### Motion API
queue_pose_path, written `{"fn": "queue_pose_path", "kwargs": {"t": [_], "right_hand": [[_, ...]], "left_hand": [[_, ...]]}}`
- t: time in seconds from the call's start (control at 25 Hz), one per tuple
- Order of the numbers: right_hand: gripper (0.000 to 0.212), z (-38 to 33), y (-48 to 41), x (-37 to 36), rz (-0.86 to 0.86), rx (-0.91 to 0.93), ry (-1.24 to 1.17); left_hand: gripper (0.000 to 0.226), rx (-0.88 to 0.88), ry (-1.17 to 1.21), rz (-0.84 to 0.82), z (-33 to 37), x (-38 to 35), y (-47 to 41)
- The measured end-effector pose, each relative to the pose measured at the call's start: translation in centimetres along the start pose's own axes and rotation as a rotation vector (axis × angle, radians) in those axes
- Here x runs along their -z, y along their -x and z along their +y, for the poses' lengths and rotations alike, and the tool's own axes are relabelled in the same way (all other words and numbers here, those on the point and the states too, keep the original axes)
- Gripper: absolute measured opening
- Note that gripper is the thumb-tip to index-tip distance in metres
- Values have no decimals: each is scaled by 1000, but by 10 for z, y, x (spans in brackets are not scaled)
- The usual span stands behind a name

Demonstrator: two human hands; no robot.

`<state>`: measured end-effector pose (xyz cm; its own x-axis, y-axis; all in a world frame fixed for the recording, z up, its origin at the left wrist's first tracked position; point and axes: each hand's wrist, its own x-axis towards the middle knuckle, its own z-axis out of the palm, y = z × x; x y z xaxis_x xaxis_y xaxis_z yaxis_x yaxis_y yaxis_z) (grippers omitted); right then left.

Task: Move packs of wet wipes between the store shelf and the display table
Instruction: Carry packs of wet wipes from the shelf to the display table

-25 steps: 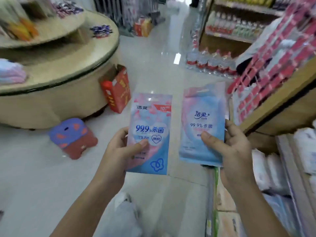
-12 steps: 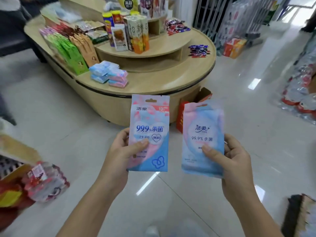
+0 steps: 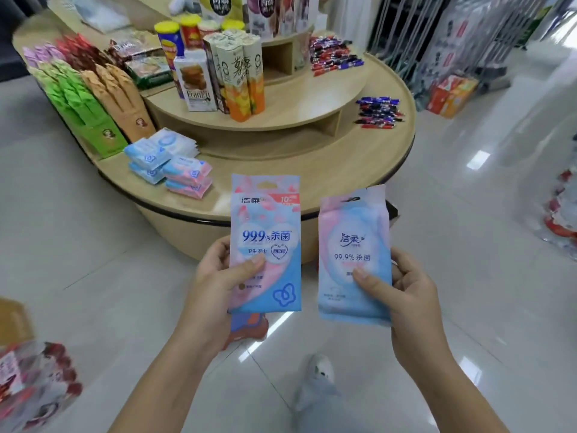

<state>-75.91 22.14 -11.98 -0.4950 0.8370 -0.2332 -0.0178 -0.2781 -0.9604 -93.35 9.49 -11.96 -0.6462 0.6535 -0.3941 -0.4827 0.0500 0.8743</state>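
Observation:
My left hand (image 3: 218, 282) grips a pink-and-blue pack of wet wipes (image 3: 265, 220) upright, thumb across its front. Beside it my right hand (image 3: 406, 295) grips a paler pink-and-blue pack of wet wipes (image 3: 352, 232), also upright. Both packs hang above the floor, in front of the round wooden display table (image 3: 359, 170). On the table's lower tier, to the left, lies a stack of several wet wipe packs (image 3: 168, 164), blue ones beside pink ones.
The table's upper tier (image 3: 290, 107) carries snack tubes and boxes; green and orange packets (image 3: 93, 98) stand at its left. Candy bars (image 3: 379, 112) lie on the right rim. Boxes (image 3: 451, 95) sit on the floor far right, packaged goods (image 3: 34, 385) low left.
My view has swung left from the store shelf onto the display table, which is nearer now. Both hands keep their packs upright in front of me.

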Motion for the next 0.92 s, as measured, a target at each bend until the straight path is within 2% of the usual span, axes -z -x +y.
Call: {"fn": "queue_pose_path", "kwargs": {"t": [0.16,0.36,0.52,0.64,0.8,0.92], "right_hand": [[43,-36,-117,-7,-51,-4,68],[39,-35,-225,-38,-134,-96,137],[39,-13,-307,-73,-158,-174,135],[35,9,-369,-103,-154,-260,145],[37,59,-430,-140,-140,-380,173],[38,107,-464,-161,-160,-450,231]], "left_hand": [[47,107,63,81,5,-34,-75],[53,105,117,219,14,-33,-165],[43,130,111,268,25,-7,-262],[43,163,63,295,26,22,-339],[22,199,-78,300,15,57,-419],[30,260,-159,305,-9,78,-465]]}}
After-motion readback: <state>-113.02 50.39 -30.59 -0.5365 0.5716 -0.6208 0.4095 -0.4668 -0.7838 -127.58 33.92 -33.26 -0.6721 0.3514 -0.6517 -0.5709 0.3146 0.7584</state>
